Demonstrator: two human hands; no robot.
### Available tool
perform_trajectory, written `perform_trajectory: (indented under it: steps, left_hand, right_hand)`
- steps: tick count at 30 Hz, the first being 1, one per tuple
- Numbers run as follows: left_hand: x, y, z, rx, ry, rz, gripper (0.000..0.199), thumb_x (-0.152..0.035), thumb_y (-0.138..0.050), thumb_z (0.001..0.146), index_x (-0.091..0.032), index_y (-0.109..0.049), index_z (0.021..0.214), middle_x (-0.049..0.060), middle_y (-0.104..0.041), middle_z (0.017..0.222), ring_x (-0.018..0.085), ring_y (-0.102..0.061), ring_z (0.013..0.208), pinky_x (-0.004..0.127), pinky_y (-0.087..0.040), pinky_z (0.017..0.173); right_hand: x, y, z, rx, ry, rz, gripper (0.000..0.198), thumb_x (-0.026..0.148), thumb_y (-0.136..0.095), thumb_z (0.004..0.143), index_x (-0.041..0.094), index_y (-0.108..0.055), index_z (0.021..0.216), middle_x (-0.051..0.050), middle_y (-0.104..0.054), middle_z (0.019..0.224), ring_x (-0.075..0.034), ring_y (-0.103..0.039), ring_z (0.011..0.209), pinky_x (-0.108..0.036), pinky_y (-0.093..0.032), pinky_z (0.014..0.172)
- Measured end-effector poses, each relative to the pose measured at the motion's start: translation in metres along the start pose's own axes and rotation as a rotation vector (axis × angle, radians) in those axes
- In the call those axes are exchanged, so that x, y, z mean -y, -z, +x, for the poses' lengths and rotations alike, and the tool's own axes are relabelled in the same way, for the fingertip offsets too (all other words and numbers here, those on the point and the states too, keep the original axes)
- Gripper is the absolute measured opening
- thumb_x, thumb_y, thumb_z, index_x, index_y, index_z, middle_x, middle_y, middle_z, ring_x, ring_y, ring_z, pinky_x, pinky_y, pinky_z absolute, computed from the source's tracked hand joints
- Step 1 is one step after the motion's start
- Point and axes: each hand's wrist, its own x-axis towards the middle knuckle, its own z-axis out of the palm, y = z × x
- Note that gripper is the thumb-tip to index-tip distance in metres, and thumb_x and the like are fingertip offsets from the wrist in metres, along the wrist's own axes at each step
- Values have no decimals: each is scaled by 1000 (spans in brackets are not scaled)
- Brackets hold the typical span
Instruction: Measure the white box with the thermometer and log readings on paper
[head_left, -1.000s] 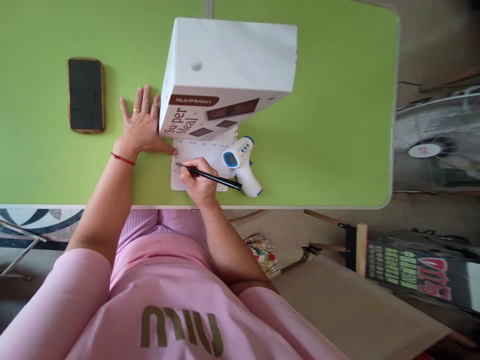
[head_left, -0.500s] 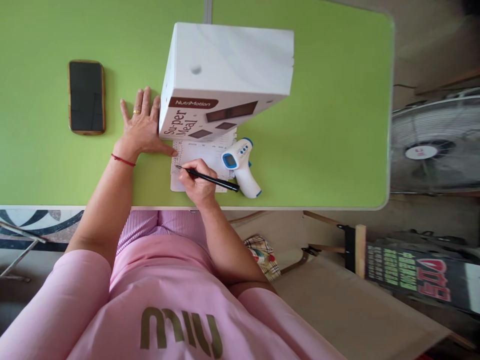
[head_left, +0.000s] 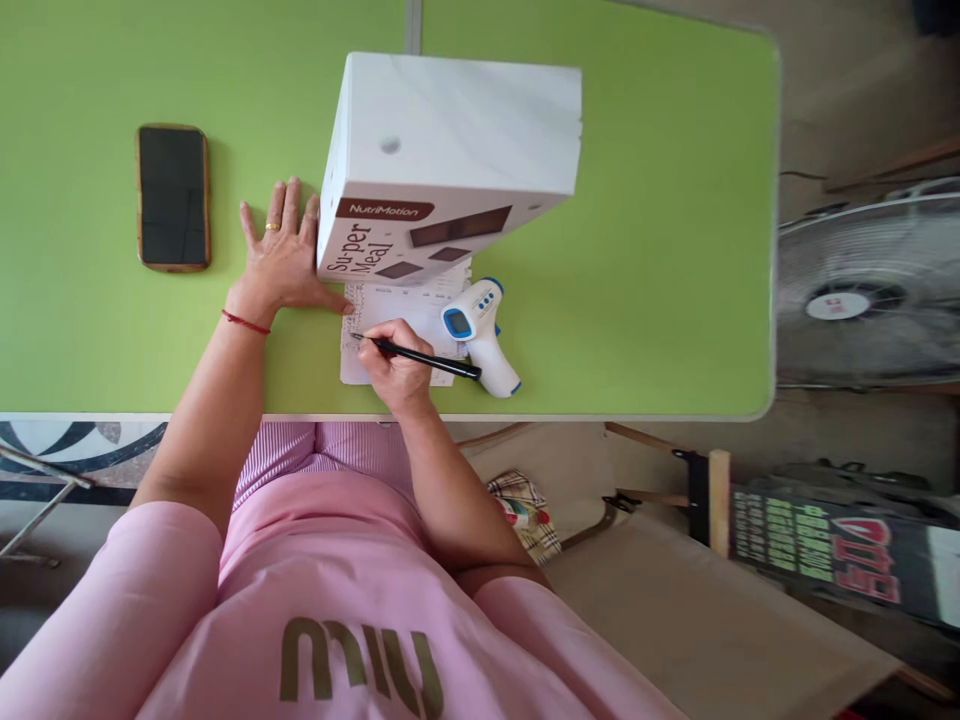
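My right hand (head_left: 399,368) is closed around a black pen (head_left: 429,357), its tip on a sheet of paper (head_left: 401,318) with handwriting along the left side. My left hand (head_left: 283,258) lies flat on the table, fingers spread, its thumb on the paper's left edge and its index finger beside a white box (head_left: 461,125). The box stands upright, printed "NutriMotion Super Meal", and hides the paper's far part. A white and blue infrared thermometer (head_left: 482,335) rests at the paper's right edge, close to the pen's back end.
A phone in a brown-edged case (head_left: 173,197) lies on the green table (head_left: 645,250), left of my left hand. Beyond the table's right edge stands a fan (head_left: 862,300). A beige folding chair (head_left: 675,600) is below, near my right side.
The view has shifted very slightly. The pen has tilted a little in my right hand, its tip staying at nearly the same spot. My left hand keeps its place.
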Motion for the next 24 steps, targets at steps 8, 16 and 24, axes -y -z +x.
perform_trajectory:
  steps: [8,16,24]
  left_hand:
    - [-4,2,-1,12,8,14,164,-106,-75,53,-34,-28,193,2,-22,201,60,13,185,84,20,145]
    - [-4,2,-1,10,-3,2,166,-105,-76,51,-34,-27,193,2,-23,201,59,14,185,83,19,145]
    - [-8,4,-3,30,16,-16,170,-108,-76,48,-35,-25,193,5,-23,201,59,18,184,86,17,145]
  right_hand:
    - [-1,-1,-2,-41,11,-29,16,40,-66,98,28,-64,88,6,-60,69,-15,-55,59,-29,-53,62]
    - [-3,-4,-3,-87,20,-68,15,39,-65,98,28,-65,89,6,-62,69,-15,-56,59,-28,-53,61]
    - [0,-4,-2,-88,66,-35,13,37,-66,98,28,-65,88,6,-62,67,-15,-57,57,-28,-52,59]
